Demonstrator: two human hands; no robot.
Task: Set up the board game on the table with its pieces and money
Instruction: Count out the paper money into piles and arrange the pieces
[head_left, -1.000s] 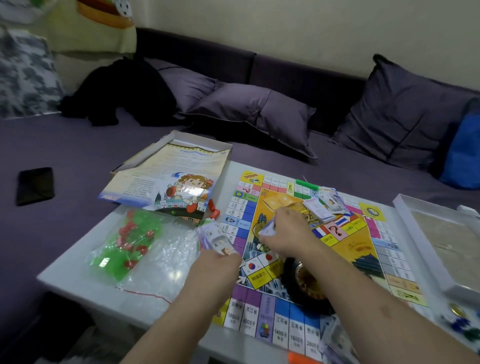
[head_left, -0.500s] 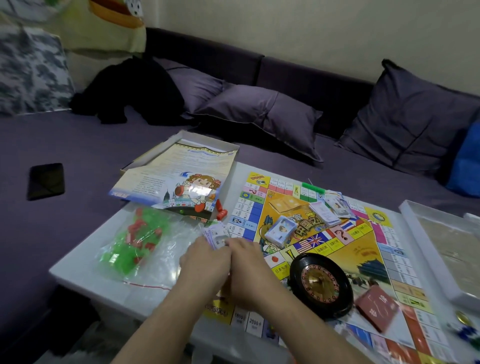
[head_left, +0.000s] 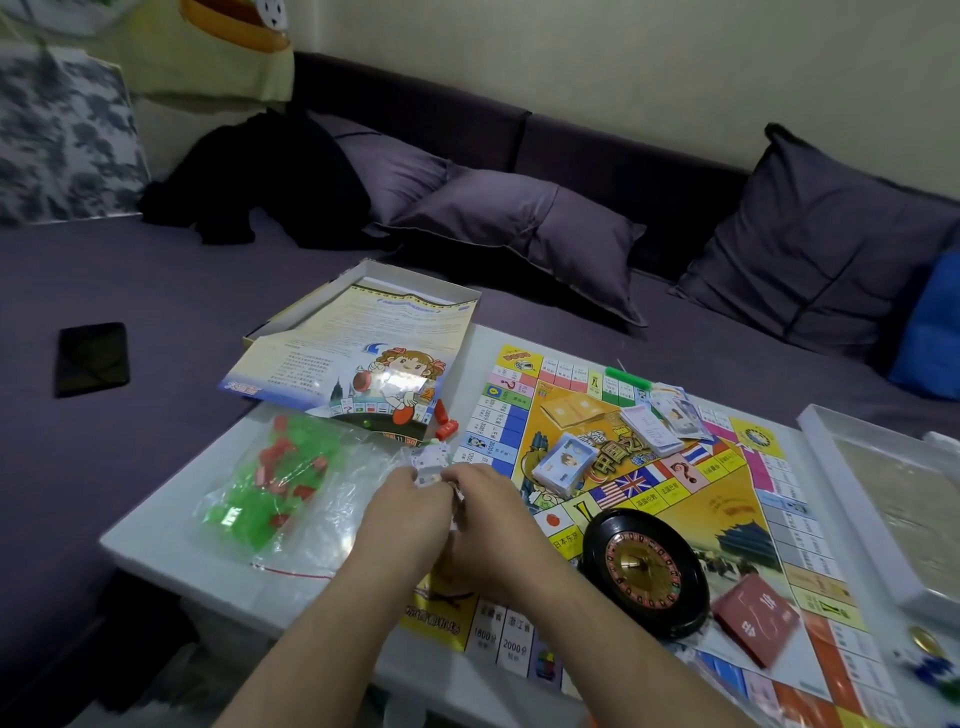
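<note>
The colourful game board (head_left: 717, 509) lies open on the white table (head_left: 171, 545). My left hand (head_left: 410, 514) and my right hand (head_left: 493, 525) are pressed together at the board's left edge, both gripping a small wad of play money (head_left: 428, 462) that sticks up between them. On the board lie a blue-edged stack of notes (head_left: 563, 464), two further stacks (head_left: 660, 423) near the far edge, a black roulette wheel (head_left: 644, 569) and a red card deck (head_left: 753, 623). A clear bag of green and red plastic houses (head_left: 270, 483) sits left of my hands.
The rules sheet (head_left: 358, 358) lies over the open box base (head_left: 415, 286) at the table's far left corner. A white box lid (head_left: 841, 483) stands at the right edge, with coins and blue tokens (head_left: 930, 654) near it. A purple sofa with cushions and a black phone (head_left: 92, 357) surrounds the table.
My right hand put a stack of notes down on the board's middle and came back to join my left hand on the wad. The view shifted left and closer.
</note>
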